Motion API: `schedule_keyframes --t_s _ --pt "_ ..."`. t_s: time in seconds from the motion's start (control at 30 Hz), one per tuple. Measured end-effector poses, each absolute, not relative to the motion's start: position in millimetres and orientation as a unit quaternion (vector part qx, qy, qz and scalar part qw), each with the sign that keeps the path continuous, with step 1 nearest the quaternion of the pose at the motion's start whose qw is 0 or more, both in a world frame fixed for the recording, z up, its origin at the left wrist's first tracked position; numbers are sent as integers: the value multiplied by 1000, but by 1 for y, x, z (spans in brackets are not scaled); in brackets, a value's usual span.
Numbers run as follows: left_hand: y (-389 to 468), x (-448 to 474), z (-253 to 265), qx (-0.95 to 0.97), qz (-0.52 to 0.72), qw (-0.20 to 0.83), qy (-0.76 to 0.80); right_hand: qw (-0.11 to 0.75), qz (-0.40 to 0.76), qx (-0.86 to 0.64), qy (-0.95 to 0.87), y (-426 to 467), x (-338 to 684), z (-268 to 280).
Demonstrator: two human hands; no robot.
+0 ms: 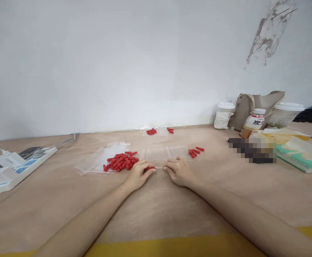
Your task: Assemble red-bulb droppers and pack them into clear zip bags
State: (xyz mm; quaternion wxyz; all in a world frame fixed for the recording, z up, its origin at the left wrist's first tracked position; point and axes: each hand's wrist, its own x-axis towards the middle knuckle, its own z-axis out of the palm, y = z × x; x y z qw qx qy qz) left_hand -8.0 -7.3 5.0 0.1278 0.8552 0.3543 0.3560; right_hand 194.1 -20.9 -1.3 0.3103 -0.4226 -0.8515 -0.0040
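Note:
Pinched in the fingers of my left hand (141,174) is a red rubber dropper bulb (149,168). My right hand (180,171) grips a thin clear tube (159,167), whose left end meets the bulb; how far it sits inside is hidden by my fingers. Just beyond my hands lies a row of clear dropper tubes (156,155), side by side. A heap of red bulbs (122,161) rests left of the row, partly on clear plastic bags (91,160). Several red bulbs (194,152) lie at the row's right end.
Near the wall lies a clear bag with more red bulbs (151,131) and tubes. To the left is a power strip (38,167) with chargers and cables. At right stand a bottle (253,123), lidded cups (225,116), a beige bag (262,101) and a green-and-white packet (302,153).

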Motion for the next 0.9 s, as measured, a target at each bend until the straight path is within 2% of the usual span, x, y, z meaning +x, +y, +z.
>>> schedule_keyframes --t_s 0.67,0.77,0.9 --pt "-8 -2 5 886 313 114 323 315 -1 -406 -858 -19 191 -5" --pt "-4 -6 6 888 310 75 331 302 -36 -410 -860 -19 190 -1" --pt "-3 -12 11 886 302 -60 347 264 -134 -392 -871 -21 190 6"
